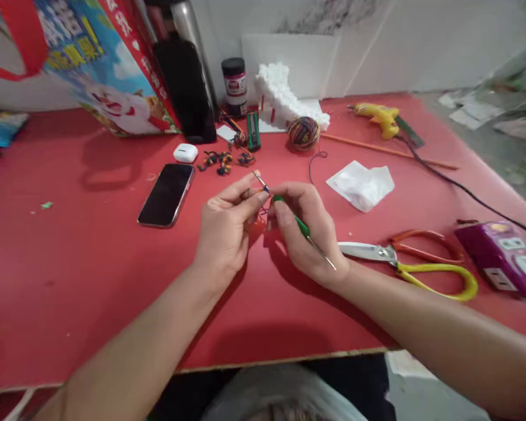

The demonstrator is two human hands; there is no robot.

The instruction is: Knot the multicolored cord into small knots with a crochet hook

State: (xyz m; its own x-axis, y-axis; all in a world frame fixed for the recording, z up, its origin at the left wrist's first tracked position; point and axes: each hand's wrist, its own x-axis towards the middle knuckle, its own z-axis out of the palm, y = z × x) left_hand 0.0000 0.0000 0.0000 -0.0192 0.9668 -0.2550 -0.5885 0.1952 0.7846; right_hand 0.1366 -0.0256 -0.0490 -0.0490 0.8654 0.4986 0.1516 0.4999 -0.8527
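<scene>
My right hand is closed around a crochet hook with a green grip and a thin metal shaft at each end. One metal end points up and left to my left hand, whose thumb and fingers pinch a small dark piece of crochet work. Most of that piece is hidden by the fingertips. Behind the hands sits a multicoloured yarn ball, and a loose strand curls down from it towards my right hand. Small knotted pieces in dark and orange yarn lie beyond my left hand.
Left of the hands lie a phone and a white earbud case. To the right are large scissors, a crumpled tissue, a purple power socket box and a yellow glue gun with its cable. A gift bag stands back left.
</scene>
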